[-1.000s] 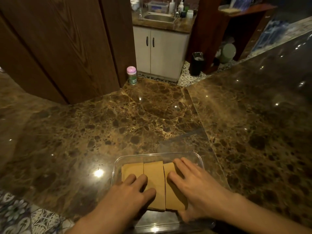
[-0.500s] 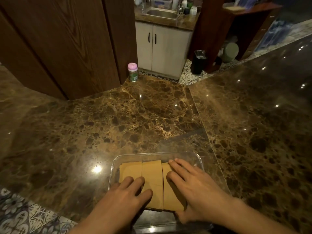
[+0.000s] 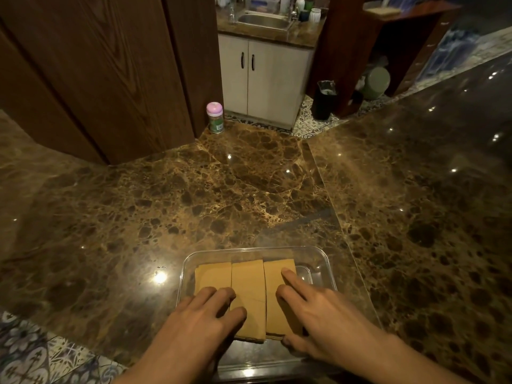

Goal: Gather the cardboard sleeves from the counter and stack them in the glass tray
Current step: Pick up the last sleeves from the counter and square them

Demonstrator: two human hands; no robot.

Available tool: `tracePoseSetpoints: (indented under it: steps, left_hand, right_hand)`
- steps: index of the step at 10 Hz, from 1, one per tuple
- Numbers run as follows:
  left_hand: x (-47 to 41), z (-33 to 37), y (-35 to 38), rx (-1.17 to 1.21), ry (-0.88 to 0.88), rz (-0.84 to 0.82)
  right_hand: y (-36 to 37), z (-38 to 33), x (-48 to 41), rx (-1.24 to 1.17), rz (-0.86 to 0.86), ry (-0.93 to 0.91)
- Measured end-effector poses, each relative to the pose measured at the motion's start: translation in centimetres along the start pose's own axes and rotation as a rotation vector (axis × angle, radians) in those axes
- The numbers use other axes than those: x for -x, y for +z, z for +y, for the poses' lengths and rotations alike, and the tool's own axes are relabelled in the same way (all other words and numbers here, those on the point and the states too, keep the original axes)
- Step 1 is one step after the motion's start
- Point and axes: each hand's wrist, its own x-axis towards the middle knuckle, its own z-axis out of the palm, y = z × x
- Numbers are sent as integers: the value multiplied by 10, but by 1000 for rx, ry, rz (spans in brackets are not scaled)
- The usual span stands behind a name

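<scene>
step: while cardboard sleeves (image 3: 248, 289) lie in glass tray (image 3: 318, 253), left hand (image 3: 202, 314), right hand (image 3: 321, 311) press, fingers flat.
next: lift off gently.

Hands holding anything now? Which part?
Nothing gripped: the left hand and right hand rest flat on the near half of the cardboard sleeves lying in the glass tray.

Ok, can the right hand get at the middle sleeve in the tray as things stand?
Probably yes: the middle sleeve lies mostly bare beside the right hand; only the left hand overlaps its near left edge.
</scene>
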Motion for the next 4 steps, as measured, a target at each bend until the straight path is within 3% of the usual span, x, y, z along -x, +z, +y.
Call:
tracePoseSetpoints:
  steps: [1,3,4]
  left_hand:
    - [-3,0,-6,8,29,-1]
    - [-5,-1,-20,41,24,-159]
    - [-12,-4,-38,142,-40,-185]
  right_hand:
    - [-1,-3,1,-10,-1,24]
    - [-6,-6,2,-9,-19,56]
    - [-21,-7,2,6,-17,111]
